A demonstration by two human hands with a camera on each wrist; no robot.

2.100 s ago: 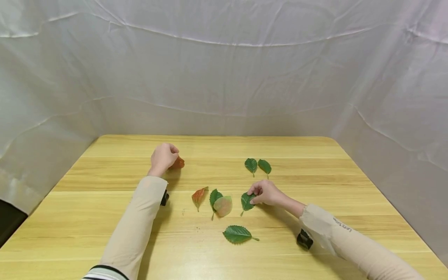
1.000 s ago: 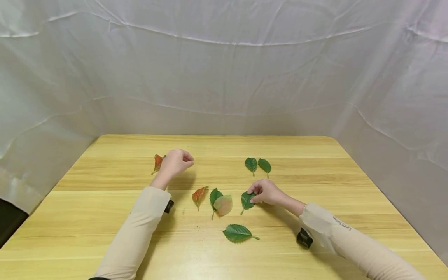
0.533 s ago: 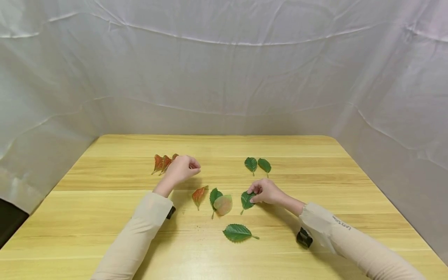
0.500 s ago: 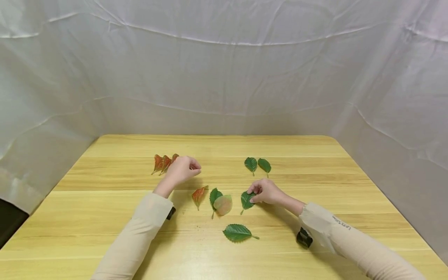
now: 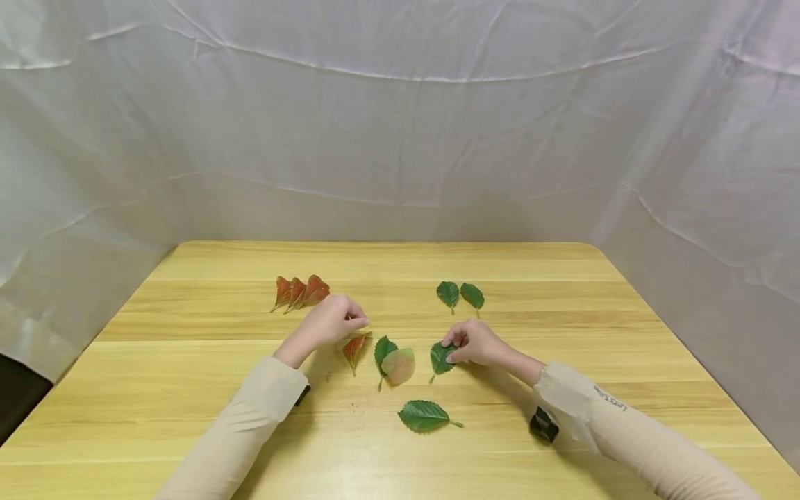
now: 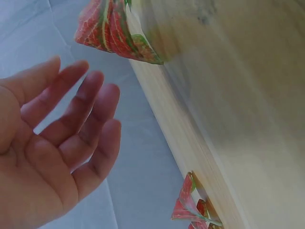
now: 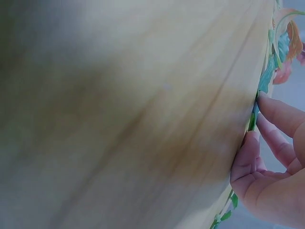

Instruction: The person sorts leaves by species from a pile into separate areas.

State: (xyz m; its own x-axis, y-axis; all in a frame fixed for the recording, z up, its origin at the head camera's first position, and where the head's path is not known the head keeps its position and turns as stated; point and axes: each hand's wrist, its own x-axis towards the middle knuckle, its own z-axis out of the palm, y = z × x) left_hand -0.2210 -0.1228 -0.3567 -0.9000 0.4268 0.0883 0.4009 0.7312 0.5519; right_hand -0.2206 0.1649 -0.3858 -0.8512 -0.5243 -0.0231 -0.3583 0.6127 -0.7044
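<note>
Pale grey, faintly glossy fabric sheeting (image 5: 400,139) encloses the back and both sides, wrinkled throughout, with a long wavy crease (image 5: 400,78) crossing its upper part and a pinkish tint at upper right. Against it stands a yellow wood-grain tabletop (image 5: 562,305) with rounded far corners, soft glare nearest the viewer. A black, unidentifiable patch (image 5: 19,396) shows at far left.

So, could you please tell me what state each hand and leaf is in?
Left hand: empty, loosely curled.
Right hand: curled, holding a leaf.
Held green leaf: gripped at its right edge.
Three red leaves: overlapping in a row.
Single red leaf: lying apart from them.
Pale leaf: partly covering the middle green leaf.
Nearest green leaf: lying alone, uncovered.
Two far green leaves: side by side, uncovered.
</note>
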